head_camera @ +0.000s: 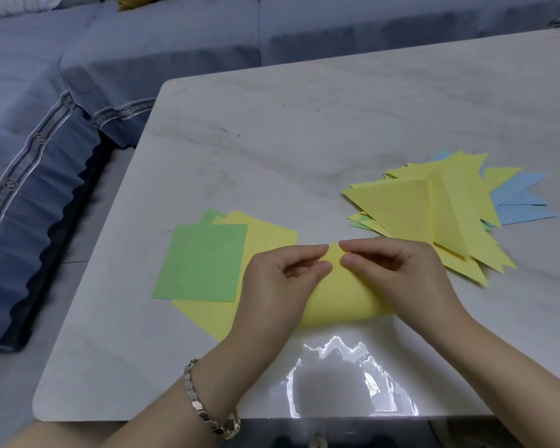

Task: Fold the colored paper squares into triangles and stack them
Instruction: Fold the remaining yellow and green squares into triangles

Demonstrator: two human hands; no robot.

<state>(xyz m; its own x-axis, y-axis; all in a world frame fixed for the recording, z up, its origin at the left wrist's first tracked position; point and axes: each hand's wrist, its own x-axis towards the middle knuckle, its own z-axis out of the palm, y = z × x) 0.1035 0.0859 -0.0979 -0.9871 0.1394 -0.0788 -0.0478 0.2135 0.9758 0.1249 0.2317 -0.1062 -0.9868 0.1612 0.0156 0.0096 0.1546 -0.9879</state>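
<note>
The left hand (278,286) and right hand (398,273) each pinched the meeting corners of the yellow paper square (340,302), aligning them so the uncreased fold would form a true triangle.

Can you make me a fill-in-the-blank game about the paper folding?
The left hand and right hand pinch together the corners of a bent sheet that is ____.
The flat square on top of the unfolded pile is ____.
Beneath the yellow triangles, the bottom triangles poking out on the right are ____.
The bracelet sits on the ____ wrist.
Missing words: yellow, green, blue, left.
</note>
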